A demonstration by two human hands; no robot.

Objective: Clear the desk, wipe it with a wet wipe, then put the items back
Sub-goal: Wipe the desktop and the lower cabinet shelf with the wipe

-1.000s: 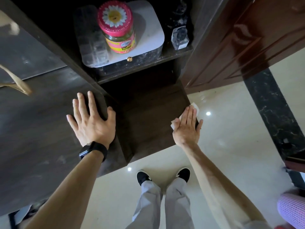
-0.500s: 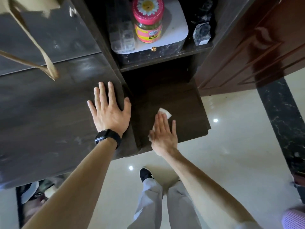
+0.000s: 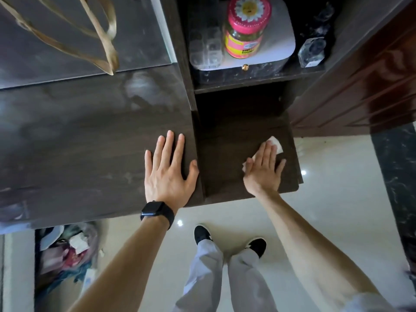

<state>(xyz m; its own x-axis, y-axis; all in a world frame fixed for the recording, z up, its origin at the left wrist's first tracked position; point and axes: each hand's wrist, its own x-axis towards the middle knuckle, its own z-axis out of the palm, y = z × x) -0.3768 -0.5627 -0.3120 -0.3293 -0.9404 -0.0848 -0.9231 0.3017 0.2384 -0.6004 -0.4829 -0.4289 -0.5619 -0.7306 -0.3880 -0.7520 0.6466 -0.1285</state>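
Head view: wet wipe [image 3: 275, 144] flat beneath right hand [image 3: 263, 171] on desk [image 3: 225, 154].

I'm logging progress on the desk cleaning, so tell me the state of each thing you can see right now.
Left hand: flat, fingers spread, resting on the desk top.
Right hand: flat, pressing the wet wipe onto the lower shelf.
Wet wipe: crumpled, mostly under the fingers.
Jar: upright, pink lid on, standing on the white box.
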